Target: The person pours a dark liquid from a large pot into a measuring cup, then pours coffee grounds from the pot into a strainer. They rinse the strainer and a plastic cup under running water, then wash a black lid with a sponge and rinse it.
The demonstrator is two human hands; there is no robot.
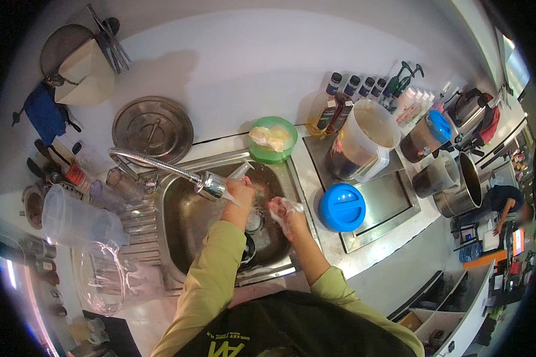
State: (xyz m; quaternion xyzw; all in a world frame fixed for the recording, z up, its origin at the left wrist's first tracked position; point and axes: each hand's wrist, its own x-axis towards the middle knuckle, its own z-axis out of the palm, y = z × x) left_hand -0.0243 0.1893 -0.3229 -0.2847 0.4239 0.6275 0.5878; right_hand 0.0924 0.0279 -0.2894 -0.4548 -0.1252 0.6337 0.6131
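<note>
Both hands are over a stainless steel sink (183,232) with running water from a flexible chrome faucet (211,185). My left hand (241,189) is beside the faucet head, around a small clear plastic piece (240,170) whose end sticks out past the fingers. Soap suds cover my right hand (287,214), its fingers curled; whether it holds anything cannot be told. A black round item (249,248) lies in the sink, partly hidden by my left sleeve. At the sink's back edge stands a green bowl (272,154) with a yellow and white sponge or cloth (270,137) in it.
Right of the sink are a blue lid (342,207), a large pitcher of dark liquid (357,143), syrup bottles (328,107) and a steel pot (466,192). Clear plastic containers (78,214) crowd the left drainboard; a round metal lid (152,129) leans behind. Another person (502,198) is far right.
</note>
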